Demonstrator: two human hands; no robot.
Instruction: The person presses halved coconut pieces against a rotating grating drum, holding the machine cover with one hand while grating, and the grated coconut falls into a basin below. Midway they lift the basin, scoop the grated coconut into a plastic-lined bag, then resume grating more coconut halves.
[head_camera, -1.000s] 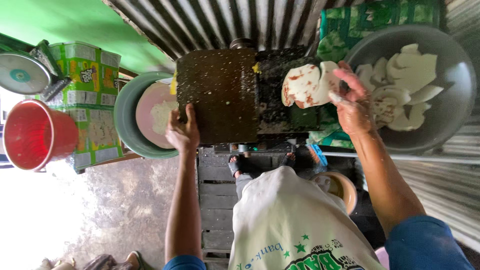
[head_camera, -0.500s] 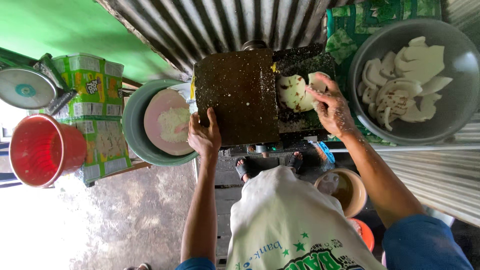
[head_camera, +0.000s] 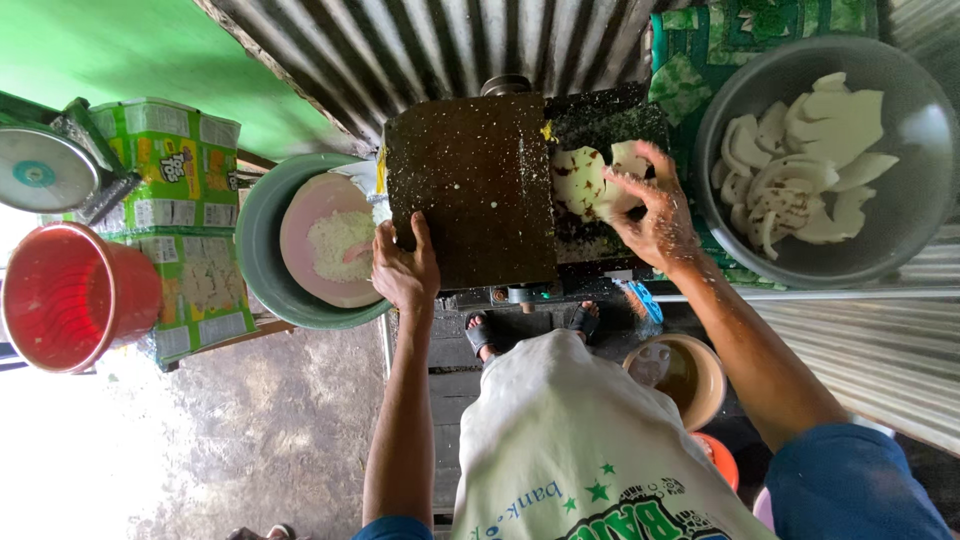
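My right hand (head_camera: 655, 215) presses pieces of white coconut flesh (head_camera: 585, 180) into the open trough of a dark grating machine (head_camera: 480, 190). My left hand (head_camera: 405, 270) rests on the near edge of the machine's flat dark cover, its fingers closed over the rim. A large grey basin (head_camera: 910, 215) to the right holds several more white coconut pieces (head_camera: 810, 165). Left of the machine, a green basin (head_camera: 258, 255) holds a pink bowl (head_camera: 300, 235) with white grated coconut (head_camera: 340, 245) in it.
A red bucket (head_camera: 70, 295) stands far left beside stacked green printed cartons (head_camera: 175, 185) and a round scale dish (head_camera: 40, 170). A tan bowl (head_camera: 705, 380) sits near my feet. Corrugated metal sheeting (head_camera: 450, 45) forms the wall behind; patterned green cloth (head_camera: 740, 30) lies under the grey basin.
My right hand carried the coconut pieces from beside the grey basin leftward and down into the machine's trough. My left hand stayed on the cover's edge.
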